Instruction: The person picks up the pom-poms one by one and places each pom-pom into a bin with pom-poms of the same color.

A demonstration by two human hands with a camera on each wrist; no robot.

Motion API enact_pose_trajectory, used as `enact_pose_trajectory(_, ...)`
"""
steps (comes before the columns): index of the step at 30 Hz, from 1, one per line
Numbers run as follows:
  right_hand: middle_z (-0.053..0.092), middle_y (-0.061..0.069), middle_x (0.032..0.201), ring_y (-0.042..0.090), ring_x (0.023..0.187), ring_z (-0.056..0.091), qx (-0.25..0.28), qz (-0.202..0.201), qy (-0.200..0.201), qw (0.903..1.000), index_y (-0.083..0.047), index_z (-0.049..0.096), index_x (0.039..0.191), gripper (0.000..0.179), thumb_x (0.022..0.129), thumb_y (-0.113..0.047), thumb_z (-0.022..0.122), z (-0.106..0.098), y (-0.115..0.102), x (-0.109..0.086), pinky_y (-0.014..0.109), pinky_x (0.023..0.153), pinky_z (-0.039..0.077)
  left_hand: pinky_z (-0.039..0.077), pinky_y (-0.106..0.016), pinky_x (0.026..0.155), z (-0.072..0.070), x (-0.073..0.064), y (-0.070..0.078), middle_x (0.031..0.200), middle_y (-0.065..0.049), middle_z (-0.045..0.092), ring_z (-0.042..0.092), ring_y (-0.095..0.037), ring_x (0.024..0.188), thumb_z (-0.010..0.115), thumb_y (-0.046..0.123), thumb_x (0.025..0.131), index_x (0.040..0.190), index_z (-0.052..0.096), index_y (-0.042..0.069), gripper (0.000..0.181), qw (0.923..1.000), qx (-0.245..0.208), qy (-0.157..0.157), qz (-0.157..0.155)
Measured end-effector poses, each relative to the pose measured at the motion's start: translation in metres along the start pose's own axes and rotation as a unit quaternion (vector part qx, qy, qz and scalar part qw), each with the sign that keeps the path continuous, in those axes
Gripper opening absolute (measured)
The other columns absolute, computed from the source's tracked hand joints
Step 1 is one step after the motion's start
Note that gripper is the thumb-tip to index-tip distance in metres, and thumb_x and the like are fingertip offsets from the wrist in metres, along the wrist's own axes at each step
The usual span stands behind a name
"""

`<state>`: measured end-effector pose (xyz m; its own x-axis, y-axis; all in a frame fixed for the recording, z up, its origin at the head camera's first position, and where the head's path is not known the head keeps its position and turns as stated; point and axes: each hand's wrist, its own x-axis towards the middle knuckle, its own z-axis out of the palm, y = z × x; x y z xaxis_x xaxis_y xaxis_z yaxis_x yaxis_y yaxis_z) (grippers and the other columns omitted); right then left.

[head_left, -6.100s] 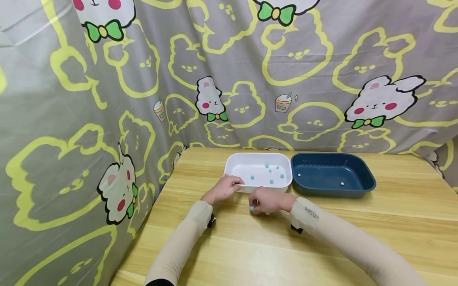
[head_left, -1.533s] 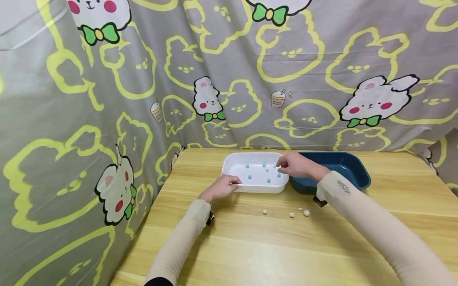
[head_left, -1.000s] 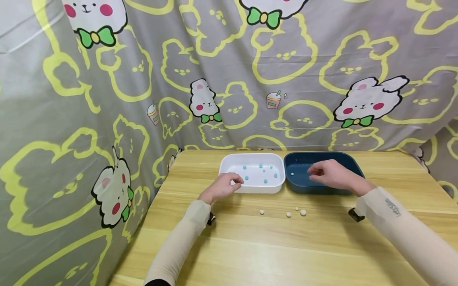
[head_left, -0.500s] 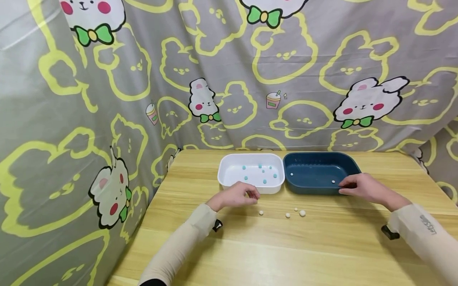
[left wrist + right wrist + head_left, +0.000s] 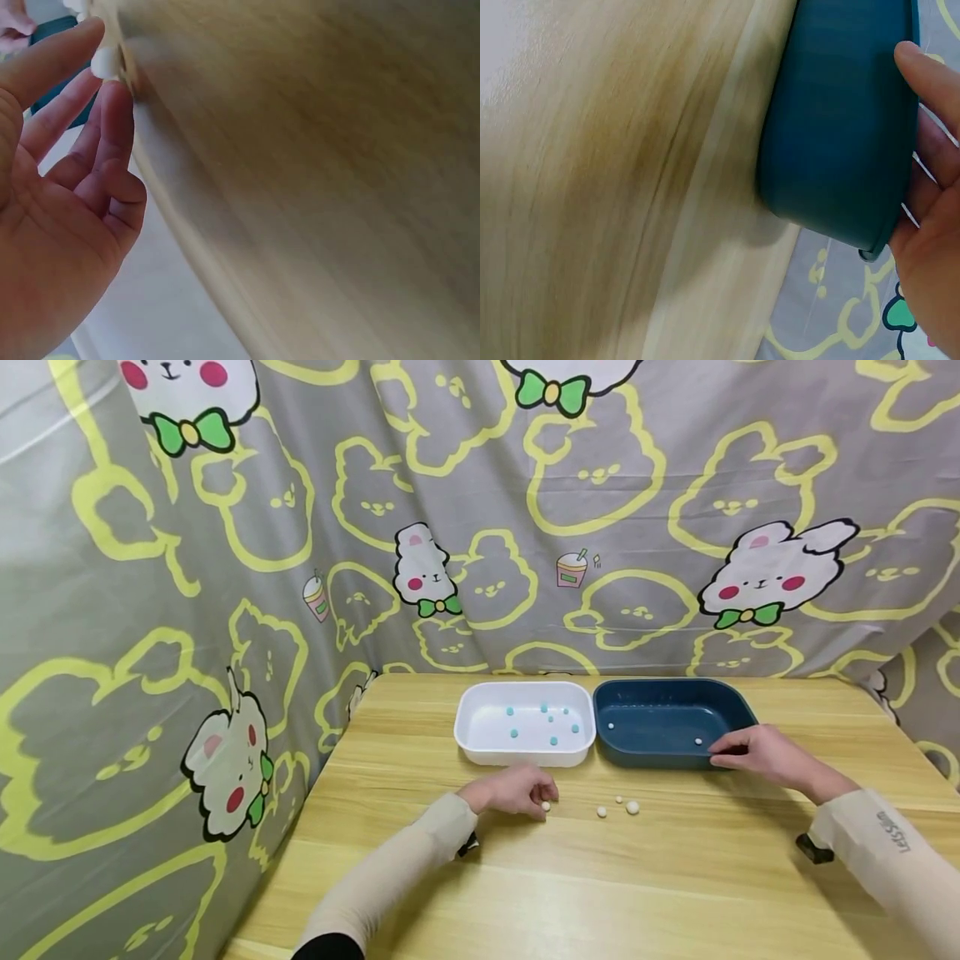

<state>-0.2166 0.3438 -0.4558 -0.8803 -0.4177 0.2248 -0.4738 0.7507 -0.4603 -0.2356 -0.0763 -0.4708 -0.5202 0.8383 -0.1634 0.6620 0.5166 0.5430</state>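
My left hand point(image 5: 517, 790) is down at the table in front of the white tub point(image 5: 525, 758). Its thumb and fingertips close around a small white ball point(image 5: 106, 63) in the left wrist view. Three more white balls lie to its right, among them a larger ball point(image 5: 632, 807). At the front right corner of the dark blue tub point(image 5: 652, 760), my right hand point(image 5: 768, 756) grips the rim, thumb outside and the other fingers over the edge. Inside that tub are two white balls, one a ball point(image 5: 698, 742) near the right hand.
Several turquoise pieces, such as a turquoise piece point(image 5: 553, 741), lie scattered in the white tub. Both tubs stand side by side near the back of the wooden table point(image 5: 570, 893). A patterned curtain point(image 5: 495, 468) hangs behind and to the left.
My right hand has gone from above the white tub to the blue tub's front right corner. The left hand has left the white tub's rim and come forward to a white ball.
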Motion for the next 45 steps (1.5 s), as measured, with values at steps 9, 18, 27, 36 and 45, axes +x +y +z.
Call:
enact_pose_trajectory(9, 0.070, -0.008, 0.081, -0.001, 0.076, 0.060, 0.008, 0.029, -0.010, 0.9995, -0.016, 0.077, 0.084, 0.010, 0.078, -0.024, 0.077, 0.003, 0.006, 0.002, 0.023, 0.062, 0.049, 0.041, -0.012, 0.067, 0.002, 0.008, -0.005, 0.077, 0.012, 0.056, 0.050, 0.000, 0.072, 0.074, 0.013, 0.082, 0.091, 0.066, 0.013, 0.012, 0.9989, 0.038, -0.012, -0.023)
enact_pose_trajectory(18, 0.070, -0.011, 0.079, -0.002, 0.075, 0.060, 0.015, 0.025, -0.008, 0.9996, -0.019, 0.077, 0.081, 0.009, 0.077, -0.026, 0.078, 0.003, 0.004, 0.003, 0.021, 0.062, 0.048, 0.041, -0.013, 0.065, -0.004, 0.010, 0.001, 0.073, 0.012, 0.057, 0.049, 0.000, 0.068, 0.072, 0.015, 0.084, 0.084, 0.066, 0.016, 0.006, 0.9990, 0.040, -0.012, -0.014)
enact_pose_trajectory(27, 0.069, -0.012, 0.078, -0.003, 0.075, 0.060, 0.018, 0.020, 0.000, 0.9996, -0.020, 0.077, 0.080, 0.008, 0.077, -0.026, 0.079, 0.004, 0.005, 0.004, 0.020, 0.061, 0.048, 0.042, -0.013, 0.066, -0.014, 0.020, 0.018, 0.076, 0.010, 0.057, 0.049, 0.000, 0.069, 0.067, 0.015, 0.089, 0.084, 0.064, 0.014, 0.006, 0.9996, 0.017, 0.018, 0.012)
enact_pose_trajectory(36, 0.069, -0.011, 0.078, -0.002, 0.074, 0.060, 0.014, 0.023, -0.003, 0.9996, -0.019, 0.077, 0.080, 0.008, 0.076, -0.026, 0.079, 0.005, 0.009, 0.004, 0.021, 0.062, 0.048, 0.044, -0.012, 0.068, -0.021, 0.035, 0.035, 0.078, 0.010, 0.059, 0.053, 0.000, 0.071, 0.067, 0.016, 0.089, 0.086, 0.065, 0.013, 0.004, 0.9974, -0.027, 0.062, 0.026)
enact_pose_trajectory(45, 0.070, -0.009, 0.078, -0.002, 0.074, 0.060, 0.016, 0.014, -0.001, 0.9998, -0.018, 0.077, 0.079, 0.007, 0.076, -0.024, 0.079, 0.002, 0.006, 0.005, 0.021, 0.061, 0.048, 0.044, -0.013, 0.073, -0.033, 0.048, 0.052, 0.083, 0.010, 0.061, 0.054, -0.001, 0.076, 0.064, 0.018, 0.091, 0.092, 0.065, 0.013, 0.004, 0.9953, -0.069, 0.058, 0.036)
